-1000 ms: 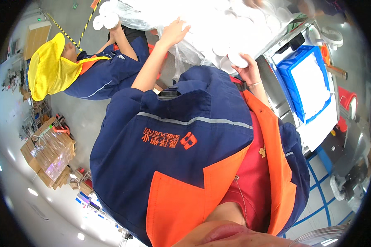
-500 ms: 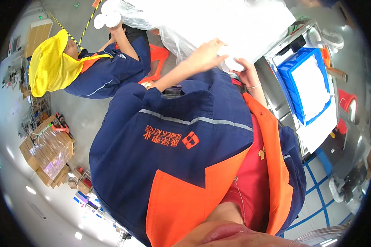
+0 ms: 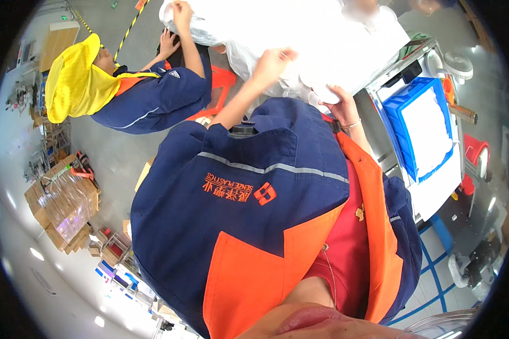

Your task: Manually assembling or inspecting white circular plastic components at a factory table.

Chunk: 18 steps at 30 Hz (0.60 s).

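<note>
A big clear plastic bag (image 3: 322, 39) full of white round plastic pieces hangs in front of my chest. My left hand (image 3: 274, 61) pinches the bag's film on its near left side. My right hand (image 3: 338, 100), with a thin bracelet on the wrist, cups the bag from below against several white discs. A co-worker in a yellow hat (image 3: 76, 79) and blue jacket crouches at the left and has both hands (image 3: 178, 14) on the far left end of the same bag.
A metal table (image 3: 435, 186) to the right carries a blue crate (image 3: 401, 101) with a white sheet in it. A white fan (image 3: 457, 65) and a red stool (image 3: 218, 85) stand near. Wrapped cardboard boxes (image 3: 62, 206) sit on the grey floor at left.
My left hand has moved right along the bag and taken a new hold closer to my right hand. The co-worker's hands have shifted up on the bag's end.
</note>
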Motion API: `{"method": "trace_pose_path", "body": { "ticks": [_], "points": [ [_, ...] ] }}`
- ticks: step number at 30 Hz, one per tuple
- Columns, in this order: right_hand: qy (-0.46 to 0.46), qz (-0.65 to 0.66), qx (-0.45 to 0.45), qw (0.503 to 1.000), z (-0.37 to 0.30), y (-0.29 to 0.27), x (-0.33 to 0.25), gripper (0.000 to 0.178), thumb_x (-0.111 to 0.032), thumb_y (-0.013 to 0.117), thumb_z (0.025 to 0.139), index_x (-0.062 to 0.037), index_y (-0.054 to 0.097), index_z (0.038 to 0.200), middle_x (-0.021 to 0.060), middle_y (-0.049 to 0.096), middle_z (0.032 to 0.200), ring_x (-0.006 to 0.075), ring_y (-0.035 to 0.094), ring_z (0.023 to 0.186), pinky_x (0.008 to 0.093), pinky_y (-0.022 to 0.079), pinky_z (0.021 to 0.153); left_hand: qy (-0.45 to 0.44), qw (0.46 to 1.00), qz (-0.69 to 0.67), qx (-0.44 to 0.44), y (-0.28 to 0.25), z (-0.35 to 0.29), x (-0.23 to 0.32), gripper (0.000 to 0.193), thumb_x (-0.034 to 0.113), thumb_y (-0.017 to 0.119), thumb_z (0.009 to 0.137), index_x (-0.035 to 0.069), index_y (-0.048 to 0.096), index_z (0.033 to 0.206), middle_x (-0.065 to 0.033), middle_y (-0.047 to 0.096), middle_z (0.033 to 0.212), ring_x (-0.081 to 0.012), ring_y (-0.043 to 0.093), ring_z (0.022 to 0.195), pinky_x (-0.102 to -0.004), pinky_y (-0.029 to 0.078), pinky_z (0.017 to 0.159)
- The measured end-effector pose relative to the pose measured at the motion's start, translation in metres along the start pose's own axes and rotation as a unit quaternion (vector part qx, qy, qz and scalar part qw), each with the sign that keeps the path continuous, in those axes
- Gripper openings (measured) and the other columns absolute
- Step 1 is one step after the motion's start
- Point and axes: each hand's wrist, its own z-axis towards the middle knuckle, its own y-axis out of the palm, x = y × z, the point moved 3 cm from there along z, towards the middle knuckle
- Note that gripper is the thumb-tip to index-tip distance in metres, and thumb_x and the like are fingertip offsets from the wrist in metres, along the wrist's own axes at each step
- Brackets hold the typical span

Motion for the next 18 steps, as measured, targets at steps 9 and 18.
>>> {"method": "trace_pose_path", "body": {
  "ticks": [9,18],
  "points": [
    [-0.011,0.027,0.016,0.999,-0.001,-0.012,0.002,0.024,-0.015,0.062,0.086,0.0028,0.063,0.101,0.0126,0.064,0.101,0.0216,0.063,0.093,0.0415,0.057,0.072,-0.085,0.904,0.407,0.099,-0.116,0.108,-0.076,0.031,0.035,0.063,0.084,0.005,0.067,0.091,-0.0145,0.067,0.093,-0.0297,0.063,0.091,-0.0455,0.046,0.078],
    [-0.027,0.056,0.031,0.998,-0.006,-0.007,0.004,0.023,-0.016,0.061,0.087,0.0024,0.062,0.101,0.0118,0.063,0.101,0.0205,0.063,0.094,0.0416,0.057,0.075,0.067,0.869,0.485,0.077,-0.067,0.073,-0.071,0.044,0.03,0.054,0.086,0.0,0.055,0.118,-0.0251,0.044,0.131,-0.0364,0.045,0.116,-0.049,0.039,0.091]
  ]
}}
